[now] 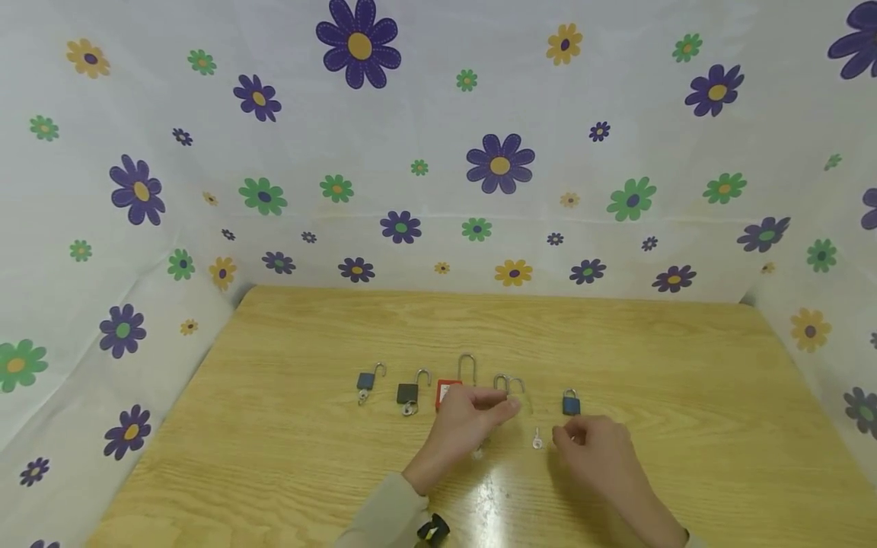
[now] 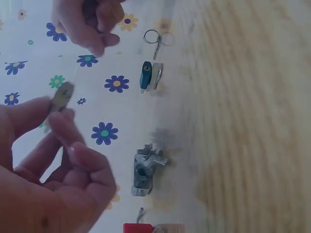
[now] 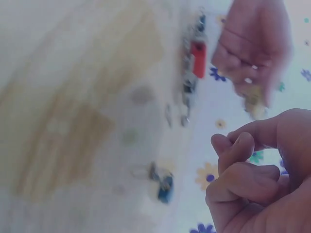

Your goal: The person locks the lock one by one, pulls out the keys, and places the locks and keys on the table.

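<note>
Between thumb and fingertips my left hand (image 1: 469, 418) pinches a small brass-coloured padlock (image 2: 62, 96), raised above the tabletop. Its shackle stands open in the head view. My right hand (image 1: 599, 449) is over the table to the right, fingers curled and thumb close to the index finger; nothing shows between them. Near it lies a small key (image 1: 537, 438) with a ring. A blue padlock (image 1: 572, 403) sits just beyond the right hand. Behind the left hand, a red padlock (image 1: 445, 388) with a raised shackle is partly covered.
To the left lie a blue padlock (image 1: 366, 380) and a dark padlock (image 1: 407, 393), both with open shackles and keys attached. A greyish padlock (image 2: 142, 172) shows in the left wrist view. The wooden table (image 1: 288, 472) is enclosed by a flowered cloth (image 1: 425, 114).
</note>
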`<state>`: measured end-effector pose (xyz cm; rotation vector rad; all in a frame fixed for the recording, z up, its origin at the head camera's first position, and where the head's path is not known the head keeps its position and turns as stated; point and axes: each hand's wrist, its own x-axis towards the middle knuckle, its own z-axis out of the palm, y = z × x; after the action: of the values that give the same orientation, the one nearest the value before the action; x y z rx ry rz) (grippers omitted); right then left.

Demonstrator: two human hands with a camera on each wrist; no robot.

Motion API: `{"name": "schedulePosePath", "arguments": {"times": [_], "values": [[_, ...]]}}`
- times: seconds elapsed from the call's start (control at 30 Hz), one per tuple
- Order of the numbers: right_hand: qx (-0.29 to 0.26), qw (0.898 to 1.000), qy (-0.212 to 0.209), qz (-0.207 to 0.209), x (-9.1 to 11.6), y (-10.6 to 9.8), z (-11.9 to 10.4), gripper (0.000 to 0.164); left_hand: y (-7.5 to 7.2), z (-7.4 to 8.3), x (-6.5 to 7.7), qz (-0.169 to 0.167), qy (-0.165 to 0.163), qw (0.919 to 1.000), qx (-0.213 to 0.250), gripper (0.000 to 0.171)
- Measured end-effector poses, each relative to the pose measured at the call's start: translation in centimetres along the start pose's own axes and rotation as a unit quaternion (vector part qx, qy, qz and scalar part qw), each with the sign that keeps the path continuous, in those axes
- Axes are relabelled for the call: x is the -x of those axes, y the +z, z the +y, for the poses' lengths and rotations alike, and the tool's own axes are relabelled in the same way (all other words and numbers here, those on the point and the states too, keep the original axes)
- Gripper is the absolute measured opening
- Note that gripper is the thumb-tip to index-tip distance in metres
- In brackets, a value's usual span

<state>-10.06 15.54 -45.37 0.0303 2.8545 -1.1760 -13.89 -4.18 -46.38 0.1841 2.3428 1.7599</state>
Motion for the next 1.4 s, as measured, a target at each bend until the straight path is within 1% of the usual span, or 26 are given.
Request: {"name": "schedulePosePath", "arguments": {"times": [0.07, 0.17, 0.27, 0.33, 0.4, 0.5, 0.63, 0.7, 0.73, 0.87, 1.0, 1.07, 1.2, 1.4], "values": [[0.003, 1.000, 0.001, 0.002, 0.0, -1.0, 0.1, 0.019, 0.3, 0.0, -0.3, -0.009, 0.007, 0.9992, -0.039, 0.030], [0.015, 1.000, 0.013, -0.004, 0.1, -2.2, 0.5, 0.021, 0.8, -0.1, -0.6, -0.016, 0.021, 0.9960, -0.086, 0.027], [0.023, 0.999, 0.032, -0.013, 0.3, -3.2, 1.1, 0.023, 1.4, -0.3, -1.0, -0.006, 0.029, 0.9920, -0.123, 0.022], [0.028, 0.999, 0.041, -0.015, 0.4, -3.8, 1.6, 0.024, 1.8, -0.2, -1.2, 0.004, 0.026, 0.9887, -0.147, 0.020], [0.036, 0.998, 0.045, -0.014, 0.5, -4.2, 2.0, 0.024, 2.2, 0.0, -1.3, 0.014, 0.018, 0.9848, -0.172, 0.019], [0.046, 0.998, 0.049, -0.015, 0.6, -4.5, 2.6, 0.025, 2.6, 0.3, -1.6, 0.015, 0.010, 0.9778, -0.209, 0.021], [0.051, 0.998, 0.046, -0.013, 0.7, -4.6, 2.9, 0.024, 3.1, 0.7, -2.1, 0.013, 0.027, 0.9662, -0.256, 0.020], [0.049, 0.998, 0.045, -0.013, 0.7, -4.7, 3.0, 0.024, 3.3, 0.7, -2.3, 0.013, 0.035, 0.9598, -0.278, 0.026], [0.049, 0.998, 0.045, -0.013, 0.7, -4.7, 3.0, 0.024, 3.4, 0.7, -2.4, 0.013, 0.034, 0.9576, -0.286, 0.030], [0.050, 0.997, 0.051, -0.015, 0.6, -4.9, 3.2, 0.025, 3.6, 0.7, -2.9, 0.010, 0.023, 0.9528, -0.303, 0.047], [0.054, 0.997, 0.058, -0.018, 0.6, -4.9, 3.3, 0.025, 3.8, 0.7, -3.2, 0.017, 0.022, 0.9482, -0.316, 0.055], [0.054, 0.997, 0.060, -0.021, 0.6, -4.8, 3.3, 0.026, 3.8, 0.8, -3.4, 0.025, 0.025, 0.9442, -0.327, 0.060], [0.050, 0.997, 0.060, -0.027, 0.5, -4.7, 3.3, 0.025, 3.8, 0.9, -3.8, 0.036, 0.025, 0.9395, -0.340, 0.064], [0.050, 0.997, 0.060, -0.029, 0.5, -4.5, 3.5, 0.025, 3.8, 1.1, -4.0, 0.030, 0.000, 0.9349, -0.354, 0.067]]}}
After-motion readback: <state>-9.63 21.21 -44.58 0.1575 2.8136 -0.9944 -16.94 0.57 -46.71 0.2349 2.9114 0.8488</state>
